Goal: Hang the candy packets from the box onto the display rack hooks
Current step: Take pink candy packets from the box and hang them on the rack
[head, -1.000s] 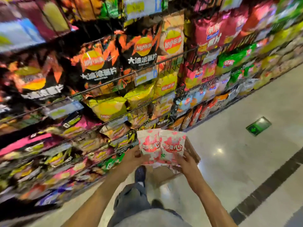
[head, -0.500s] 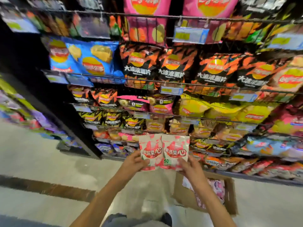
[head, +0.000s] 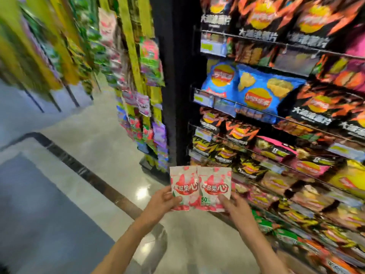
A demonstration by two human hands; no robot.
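Holding centre stage are two candy packets, white with red fruit print, side by side and upright in front of the person: the left candy packet (head: pixel 184 189) overlaps the edge of the right candy packet (head: pixel 214 189), and more packet edges peek out behind them, though how many I cannot tell. The left hand (head: pixel 164 200) grips the left one from its outer side, thumb pressed across the lower front, fingers tucked out of sight behind. The right hand (head: pixel 236 204) grasps the right one, thumb lying up over the bottom corner near the green "50" mark, the other fingers curled round the back. Both bare forearms reach up from the bottom of the view. The packets sit low in the aisle, just in front of the foot of a black upright post (head: pixel 173 76). To the left of that post hangs the display rack (head: pixel 146 99), its yellow strips carrying small bright packets, heavily blurred. To the right, wire shelves (head: pixel 276 119) are packed with crisp bags: a big blue bag (head: pixel 254 91) in the middle, black and orange bags (head: pixel 320 105) beside and above it, pink and yellow ones lower down. Underfoot, a glossy pale floor (head: pixel 98 147) with a dark border stripe (head: pixel 83 171) running diagonally beside a grey panel.
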